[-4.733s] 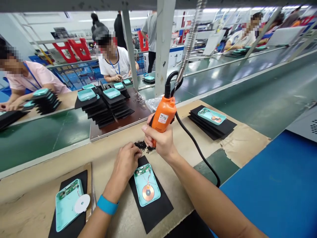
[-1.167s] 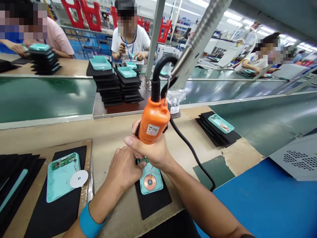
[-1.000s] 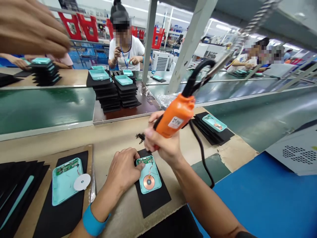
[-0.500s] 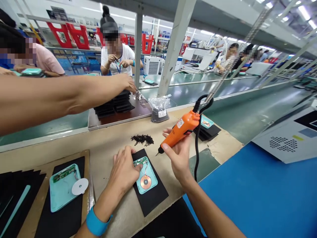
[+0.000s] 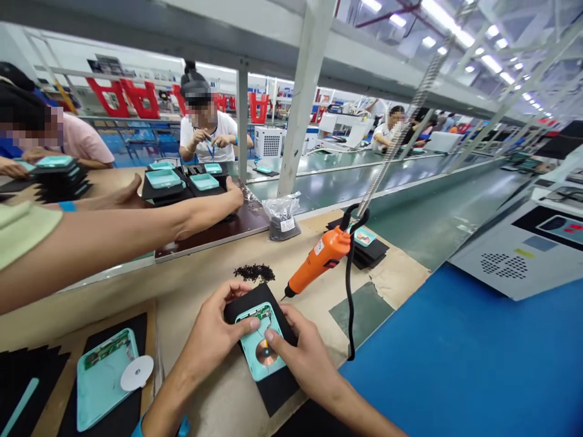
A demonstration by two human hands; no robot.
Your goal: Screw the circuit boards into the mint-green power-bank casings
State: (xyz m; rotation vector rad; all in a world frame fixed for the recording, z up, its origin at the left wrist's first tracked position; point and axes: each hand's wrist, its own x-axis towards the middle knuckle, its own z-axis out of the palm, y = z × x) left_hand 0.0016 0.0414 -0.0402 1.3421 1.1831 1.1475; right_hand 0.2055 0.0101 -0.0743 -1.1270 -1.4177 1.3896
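Room: factory floor, long assembly lines w/ green belts (image 5: 346, 164); co-workers at stations (faces blurred, far ones too small to read).
Bench: tan, worn paper-like top (image 5: 191, 273); blue mat (image 5: 455, 358) to the right.
Co-worker: bare arm (image 5: 113, 233), pale green sleeve (image 5: 22, 230) cut off by left edge, hand above brown board (image 5: 214, 243).
Tool: orange electric screwdriver (image 5: 319, 261), hanging by its cable beside the hands, tip just above bench.
Loose: black screws (image 5: 254, 273) in a small heap near a clear bag (image 5: 281, 221) of the same.
Main item: mint-green plastic case (image 5: 262, 370), tilted on black foam pad (image 5: 277, 394).
L hand (image 5: 214, 321): curled, gripping case's left edge; wristband cut off by frame.
R hand (image 5: 305, 358): fingers gripping right edge.
Hidden: circuit board (image 5: 259, 312) and copper coil (image 5: 265, 352) partly under fingers.
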